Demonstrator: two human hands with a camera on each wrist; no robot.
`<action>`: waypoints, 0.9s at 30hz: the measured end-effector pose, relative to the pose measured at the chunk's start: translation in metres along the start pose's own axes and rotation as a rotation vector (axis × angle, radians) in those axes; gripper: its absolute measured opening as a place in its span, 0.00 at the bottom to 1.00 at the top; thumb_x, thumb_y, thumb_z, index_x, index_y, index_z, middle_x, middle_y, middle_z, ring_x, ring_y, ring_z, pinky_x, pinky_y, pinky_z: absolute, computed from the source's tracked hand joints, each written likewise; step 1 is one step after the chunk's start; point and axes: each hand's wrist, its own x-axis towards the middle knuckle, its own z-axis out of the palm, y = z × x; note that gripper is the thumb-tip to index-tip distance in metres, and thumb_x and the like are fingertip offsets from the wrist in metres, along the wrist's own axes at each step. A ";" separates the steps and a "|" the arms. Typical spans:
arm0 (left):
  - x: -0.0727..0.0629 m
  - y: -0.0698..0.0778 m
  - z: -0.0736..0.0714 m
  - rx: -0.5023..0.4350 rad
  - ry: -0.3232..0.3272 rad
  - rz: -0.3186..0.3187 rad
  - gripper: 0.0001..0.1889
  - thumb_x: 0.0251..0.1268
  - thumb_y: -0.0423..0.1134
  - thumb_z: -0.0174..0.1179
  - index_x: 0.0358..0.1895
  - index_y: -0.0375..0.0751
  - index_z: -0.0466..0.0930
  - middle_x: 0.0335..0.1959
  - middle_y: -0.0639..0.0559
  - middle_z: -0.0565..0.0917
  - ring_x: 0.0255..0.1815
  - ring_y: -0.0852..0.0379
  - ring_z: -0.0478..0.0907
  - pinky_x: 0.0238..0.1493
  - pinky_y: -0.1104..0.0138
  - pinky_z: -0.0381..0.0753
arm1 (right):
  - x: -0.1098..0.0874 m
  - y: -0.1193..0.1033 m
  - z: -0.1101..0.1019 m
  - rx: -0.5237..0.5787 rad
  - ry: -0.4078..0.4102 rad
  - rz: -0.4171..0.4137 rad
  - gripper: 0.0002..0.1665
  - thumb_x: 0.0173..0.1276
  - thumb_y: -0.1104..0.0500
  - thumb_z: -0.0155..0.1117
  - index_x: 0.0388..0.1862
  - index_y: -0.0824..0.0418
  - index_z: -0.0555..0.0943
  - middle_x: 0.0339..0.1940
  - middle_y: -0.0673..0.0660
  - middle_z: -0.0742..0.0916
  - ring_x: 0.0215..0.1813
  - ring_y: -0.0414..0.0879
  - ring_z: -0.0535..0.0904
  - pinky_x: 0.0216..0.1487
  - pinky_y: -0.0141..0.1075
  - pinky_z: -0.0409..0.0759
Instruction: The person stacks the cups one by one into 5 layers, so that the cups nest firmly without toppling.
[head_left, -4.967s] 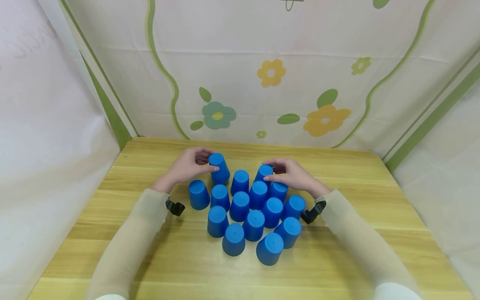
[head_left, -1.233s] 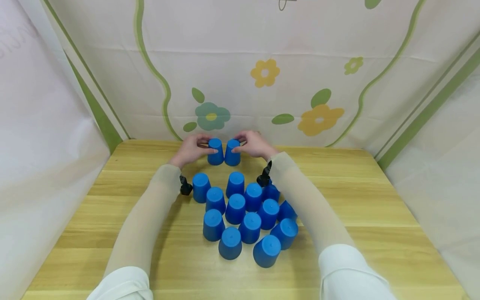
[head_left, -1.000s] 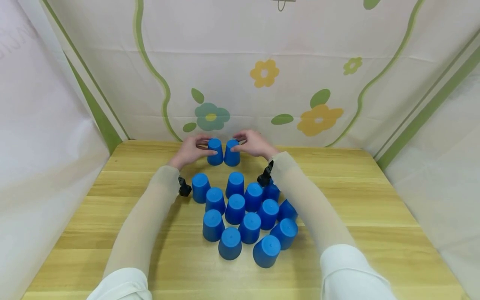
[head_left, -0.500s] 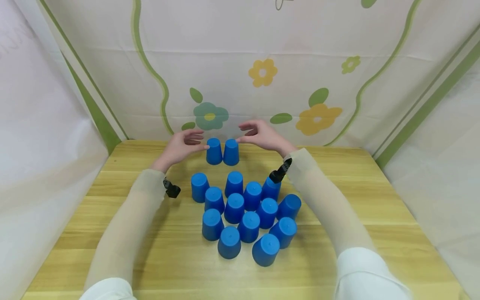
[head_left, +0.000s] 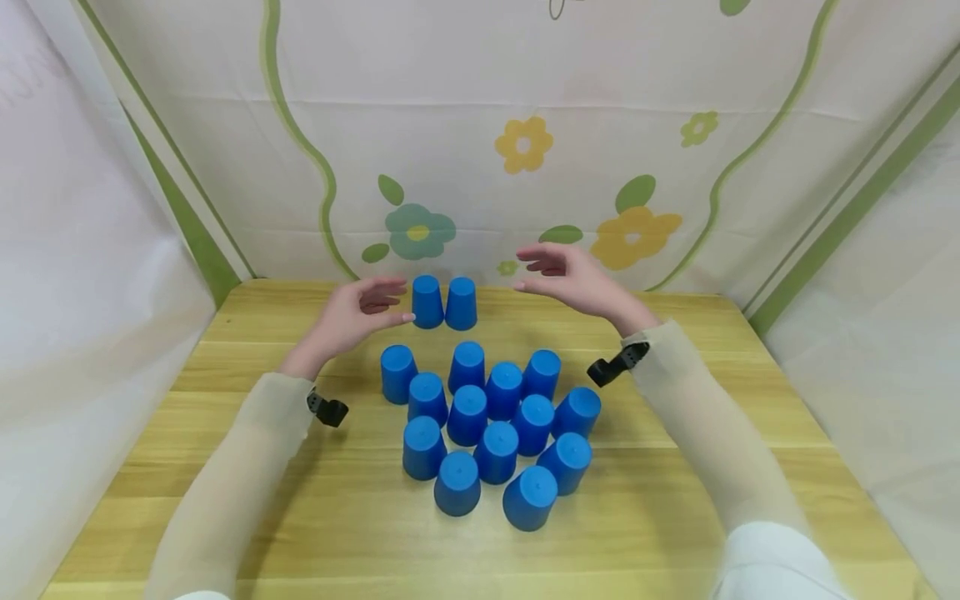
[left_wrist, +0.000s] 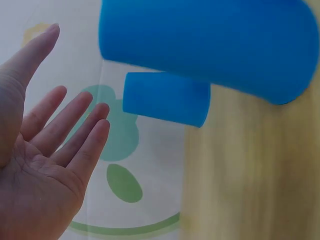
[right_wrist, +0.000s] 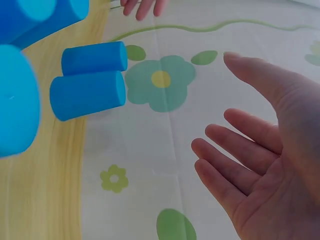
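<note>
Two blue plastic cups, a left cup (head_left: 427,302) and a right cup (head_left: 461,304), stand upside down side by side near the table's back edge. My left hand (head_left: 352,315) is just left of this pair, fingers relaxed and holding nothing; its thumb tip overlaps the left cup's edge in the head view. To the right, my right hand (head_left: 573,279) hovers apart from the pair, empty with loosely bent fingers. Closer to me stands a cluster of several upside-down blue cups (head_left: 467,415). The right wrist view shows the pair (right_wrist: 89,95) beyond my spread fingers (right_wrist: 240,145).
The wooden table (head_left: 360,533) carries all the cups. A white curtain (head_left: 450,67) with printed flowers hangs right behind its back edge, and white fabric sides (head_left: 82,250) flank it. Small black cameras (head_left: 327,408) sit on both wrists, the right one near the cluster's right side.
Both hands carried a cup each from the cluster to the back and set them side by side. They have since let go; the right hand has moved right and the left hand slightly left.
</note>
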 end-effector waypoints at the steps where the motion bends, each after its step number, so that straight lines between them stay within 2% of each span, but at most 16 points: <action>1: -0.003 0.000 0.001 0.002 0.002 0.001 0.33 0.64 0.50 0.72 0.70 0.42 0.74 0.64 0.46 0.79 0.63 0.45 0.77 0.65 0.51 0.75 | -0.004 0.001 -0.001 -0.002 0.000 -0.005 0.34 0.69 0.46 0.72 0.69 0.56 0.77 0.65 0.54 0.81 0.64 0.51 0.77 0.67 0.47 0.73; 7: -0.024 -0.006 0.007 -0.011 -0.022 -0.008 0.32 0.66 0.46 0.71 0.69 0.39 0.74 0.64 0.44 0.79 0.62 0.44 0.77 0.65 0.49 0.74 | -0.030 0.013 0.001 -0.028 -0.004 -0.033 0.33 0.69 0.48 0.73 0.69 0.58 0.77 0.65 0.57 0.81 0.65 0.55 0.77 0.68 0.52 0.72; 14: -0.043 -0.016 0.014 -0.042 -0.047 -0.007 0.29 0.66 0.44 0.71 0.69 0.41 0.75 0.63 0.42 0.80 0.62 0.42 0.78 0.65 0.48 0.74 | -0.058 0.031 0.013 -0.054 -0.030 0.001 0.37 0.68 0.43 0.72 0.70 0.59 0.76 0.65 0.57 0.82 0.65 0.58 0.78 0.66 0.54 0.74; 21: -0.056 -0.021 0.019 -0.026 -0.058 -0.039 0.30 0.63 0.46 0.73 0.67 0.42 0.77 0.62 0.46 0.81 0.60 0.45 0.79 0.64 0.49 0.75 | -0.080 0.046 0.026 -0.020 -0.061 0.031 0.35 0.67 0.44 0.74 0.69 0.57 0.78 0.63 0.56 0.83 0.64 0.59 0.78 0.64 0.54 0.76; 27: -0.063 -0.024 0.020 -0.029 -0.062 -0.074 0.27 0.61 0.46 0.75 0.62 0.42 0.80 0.57 0.47 0.83 0.57 0.46 0.80 0.61 0.50 0.78 | -0.092 0.055 0.037 0.032 -0.080 0.049 0.34 0.65 0.46 0.76 0.67 0.57 0.79 0.64 0.60 0.82 0.64 0.57 0.78 0.65 0.55 0.75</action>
